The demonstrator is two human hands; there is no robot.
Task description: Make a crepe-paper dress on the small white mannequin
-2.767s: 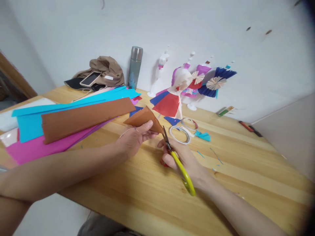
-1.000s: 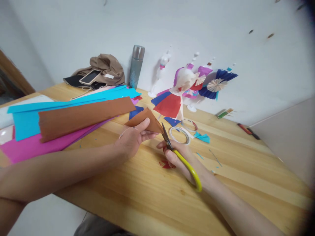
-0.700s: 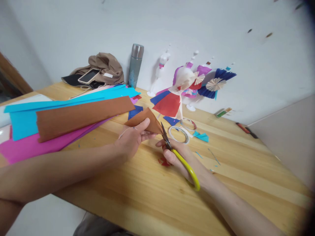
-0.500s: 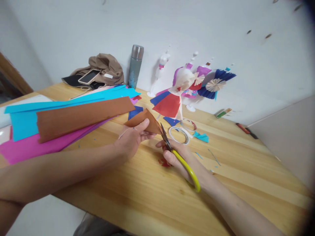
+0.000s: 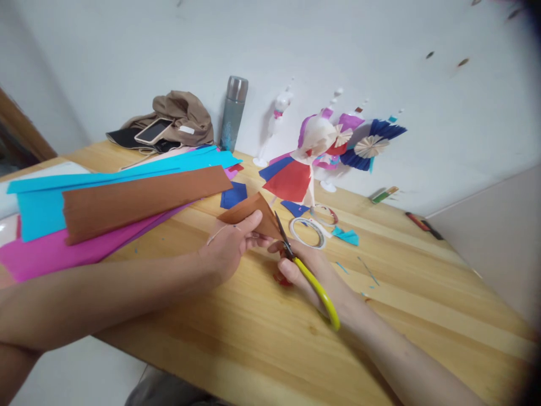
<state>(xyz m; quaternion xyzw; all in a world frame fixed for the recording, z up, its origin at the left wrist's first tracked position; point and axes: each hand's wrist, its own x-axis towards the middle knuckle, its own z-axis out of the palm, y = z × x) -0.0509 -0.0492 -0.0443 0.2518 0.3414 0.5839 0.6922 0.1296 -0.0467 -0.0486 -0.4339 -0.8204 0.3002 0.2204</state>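
A folded piece of brown paper is pinched between the thumb and fingers of my left hand, above the wooden table. My right hand grips yellow-handled scissors, whose dark blades meet the right edge of the brown piece. Whether the blades are fully closed I cannot make out. Just beyond the blades lies a white roll of tape. A dark blue paper piece rests behind my left hand. Small red scraps lie partly hidden under my right hand.
Brown, blue and magenta sheets are layered at left. Behind them are a bottle, a phone and brown cloth. Paper-dressed figures stand along the wall. A red-and-black cutter lies at right.
My left hand and the brown piece have shifted slightly right and down, toward the scissors. More of the dark blue piece shows behind. The scissors have turned only a little.
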